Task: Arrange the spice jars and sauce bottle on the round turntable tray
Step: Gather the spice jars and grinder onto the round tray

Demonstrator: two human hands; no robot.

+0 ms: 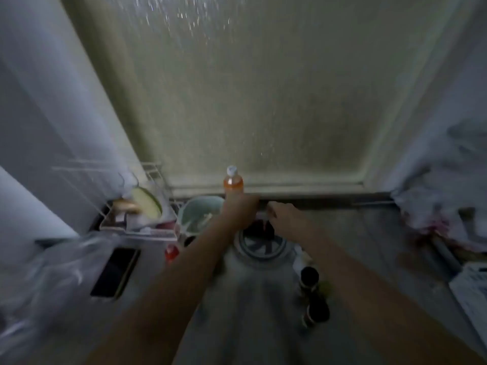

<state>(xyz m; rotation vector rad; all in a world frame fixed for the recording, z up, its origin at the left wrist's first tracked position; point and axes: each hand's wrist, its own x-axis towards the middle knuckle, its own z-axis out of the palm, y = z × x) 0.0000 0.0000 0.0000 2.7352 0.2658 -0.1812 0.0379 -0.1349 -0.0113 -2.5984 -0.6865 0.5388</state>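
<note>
The view is blurred by motion. My left hand (241,210) is wrapped around the lower part of the sauce bottle (233,181), which is orange with a white cap and stands upright at the far edge of the counter. Just in front lies the round turntable tray (259,248), grey with a spoked pattern. My right hand (286,216) hovers over the tray's far edge, fingers curled down toward a dark jar (267,229); whether it grips the jar is unclear. Two dark-capped spice jars (309,277) (317,309) stand right of the tray. A red-capped jar (171,252) stands to its left.
A wire dish rack (137,214) and a pale green bowl (200,212) sit at the back left. A phone (116,271) lies beside a clear plastic bag (52,280). Cloth (448,206) and papers (471,288) are on the right. A frosted window (250,101) rises behind.
</note>
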